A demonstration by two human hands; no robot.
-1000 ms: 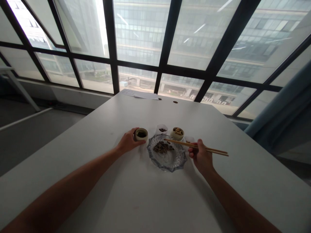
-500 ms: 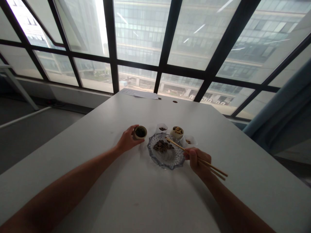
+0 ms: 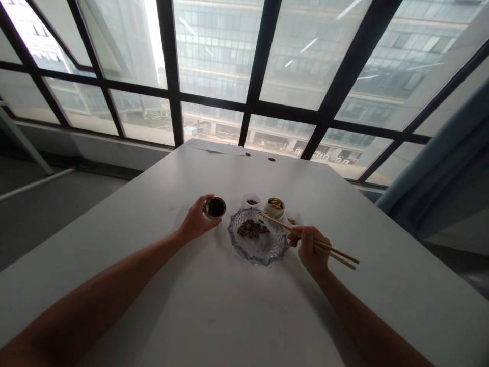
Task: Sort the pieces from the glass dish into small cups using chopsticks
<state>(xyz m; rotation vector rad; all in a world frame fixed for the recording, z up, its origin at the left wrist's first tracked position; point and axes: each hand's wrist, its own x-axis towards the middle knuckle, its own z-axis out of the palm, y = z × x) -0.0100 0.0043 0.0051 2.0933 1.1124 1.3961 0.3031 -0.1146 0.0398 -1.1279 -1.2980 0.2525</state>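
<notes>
My left hand [image 3: 198, 219] is wrapped round a small cup [image 3: 216, 207] with dark contents, left of the glass plate. My right hand [image 3: 310, 247] grips a pair of wooden chopsticks [image 3: 277, 220], their tips over the far part of the plate. On the scalloped clear glass plate [image 3: 263, 253] lies a heap of dark striped seeds [image 3: 252, 229], perhaps sunflower seeds. Whether the tips pinch anything is too small to tell. Behind the plate stand a white cup [image 3: 250, 200] with a few dark bits and a pale cup [image 3: 274, 207] of yellowish-brown pieces.
Another white cup [image 3: 294, 219] is partly hidden behind my right hand and the chopsticks. Papers [image 3: 217, 148] lie at the far end of the white table [image 3: 191, 300], near two dark round holes. Large windows rise beyond it, and a blue curtain [image 3: 431, 168] hangs at right.
The chopstick tips have shifted slightly up toward the plate's far rim, and my right hand has risen a little. The whole view has drifted slightly; the left hand still holds the cup.
</notes>
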